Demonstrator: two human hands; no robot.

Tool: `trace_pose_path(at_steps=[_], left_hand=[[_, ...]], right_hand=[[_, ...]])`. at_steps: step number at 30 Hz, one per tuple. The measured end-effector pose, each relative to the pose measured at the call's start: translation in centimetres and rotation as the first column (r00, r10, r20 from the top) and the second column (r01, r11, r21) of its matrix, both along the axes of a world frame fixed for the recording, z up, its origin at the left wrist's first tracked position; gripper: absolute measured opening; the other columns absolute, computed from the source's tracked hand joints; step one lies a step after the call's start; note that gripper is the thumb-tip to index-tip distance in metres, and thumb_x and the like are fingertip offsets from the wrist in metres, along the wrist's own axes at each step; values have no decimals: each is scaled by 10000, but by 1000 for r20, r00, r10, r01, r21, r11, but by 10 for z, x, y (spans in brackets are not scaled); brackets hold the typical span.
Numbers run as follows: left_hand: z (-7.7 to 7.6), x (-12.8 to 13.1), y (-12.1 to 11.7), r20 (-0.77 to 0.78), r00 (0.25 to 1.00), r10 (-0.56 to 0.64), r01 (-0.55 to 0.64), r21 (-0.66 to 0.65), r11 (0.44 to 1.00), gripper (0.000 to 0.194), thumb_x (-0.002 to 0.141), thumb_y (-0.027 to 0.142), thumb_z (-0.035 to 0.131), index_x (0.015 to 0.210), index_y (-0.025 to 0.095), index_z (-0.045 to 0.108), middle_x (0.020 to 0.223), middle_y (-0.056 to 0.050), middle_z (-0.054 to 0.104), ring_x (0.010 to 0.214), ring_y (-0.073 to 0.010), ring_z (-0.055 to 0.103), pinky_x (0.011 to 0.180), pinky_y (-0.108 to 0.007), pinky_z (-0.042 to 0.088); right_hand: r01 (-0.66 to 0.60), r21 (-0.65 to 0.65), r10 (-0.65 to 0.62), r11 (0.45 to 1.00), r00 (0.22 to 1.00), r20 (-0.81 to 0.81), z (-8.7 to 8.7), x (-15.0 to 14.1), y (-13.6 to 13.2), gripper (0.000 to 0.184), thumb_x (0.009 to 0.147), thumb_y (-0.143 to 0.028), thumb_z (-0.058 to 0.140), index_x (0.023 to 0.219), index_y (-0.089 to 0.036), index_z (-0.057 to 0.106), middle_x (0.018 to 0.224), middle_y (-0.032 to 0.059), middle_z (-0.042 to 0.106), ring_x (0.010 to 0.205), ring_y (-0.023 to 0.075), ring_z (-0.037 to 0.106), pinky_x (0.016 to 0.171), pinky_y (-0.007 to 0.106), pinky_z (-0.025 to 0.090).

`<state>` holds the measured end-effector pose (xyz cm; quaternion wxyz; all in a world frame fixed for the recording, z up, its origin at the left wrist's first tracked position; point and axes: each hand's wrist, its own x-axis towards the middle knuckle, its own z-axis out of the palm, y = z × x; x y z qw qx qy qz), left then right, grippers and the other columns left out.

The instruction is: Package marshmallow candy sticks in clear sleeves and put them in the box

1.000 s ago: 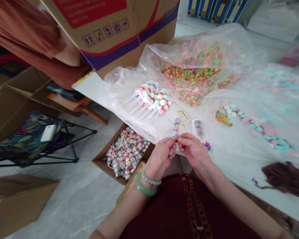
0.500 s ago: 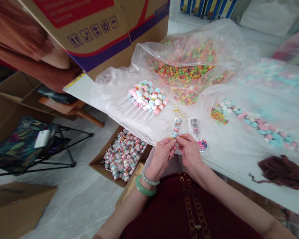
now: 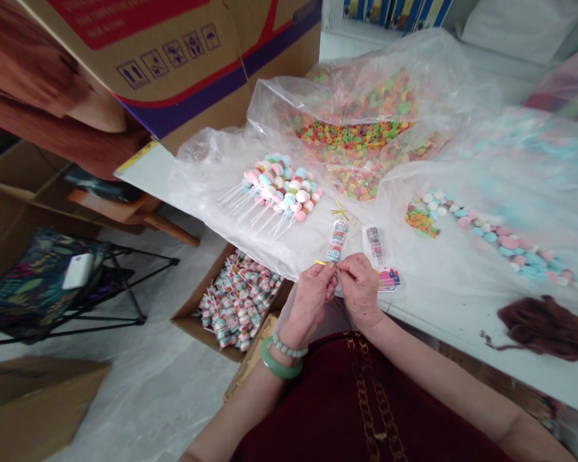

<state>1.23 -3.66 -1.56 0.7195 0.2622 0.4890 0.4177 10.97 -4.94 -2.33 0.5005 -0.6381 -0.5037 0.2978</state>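
Observation:
My left hand (image 3: pixel 315 292) is closed at the lower end of a candy skewer (image 3: pixel 337 240) in a clear printed wrapper, which points away from me over the table's edge. A gold twist tie (image 3: pixel 320 262) sticks out past my left thumb. Pressed close beside it, my right hand (image 3: pixel 359 285) pinches at the wrapper's neck; the part of the tie between its fingertips is hidden. Beyond the skewer lie loose gold twist ties (image 3: pixel 340 210). Flat printed wrappers (image 3: pixel 373 247) and a colourful card (image 3: pixel 389 280) rest just right of it.
Unwrapped candy skewers (image 3: pixel 282 186) lie in a pile at the left. Behind are a bag of ring candies (image 3: pixel 356 131) and a large carton (image 3: pixel 183 58). Marshmallow candies (image 3: pixel 515 244) and a brown cloth (image 3: pixel 544 327) are rightward. A box of wrapped skewers (image 3: pixel 241 298) stands below.
The gold tie, earlier stretched across both hands' fingertips, now shows only on the left side. My right hand has turned inward over the wrapper's neck. The view has shifted slightly.

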Motion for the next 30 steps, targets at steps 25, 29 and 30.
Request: trace_pose_path(at_steps=[25,29,30], left_hand=[[12,-18,-10,-181,944,-277,299,106,948,477,658,613,607,519,172,492,412,35,358,393,-73,250,405,-241,135],[16,-33,-12,37,779,-626,627,-20,779,457,577,593,687,527,149,586,405,-4,450,310,-54,220,357,-242,94],[18,-38,-11,80,714,-696,700,-38,714,439,551,569,717,529,146,603,405,-7,455,304,-53,219,347,-238,98]], right_hand=[[-494,-234,179,837,654,-735,22,21,-17,135,617,-276,669,580,-161,607,532,-7,541,486,99,428,479,229,332],[-562,-187,306,806,666,-680,20,25,-28,202,602,-280,679,790,-205,670,565,-9,574,471,121,480,446,235,368],[-581,-168,387,796,703,-596,21,26,-31,190,636,-315,664,800,-218,674,542,-8,567,451,130,485,424,239,367]])
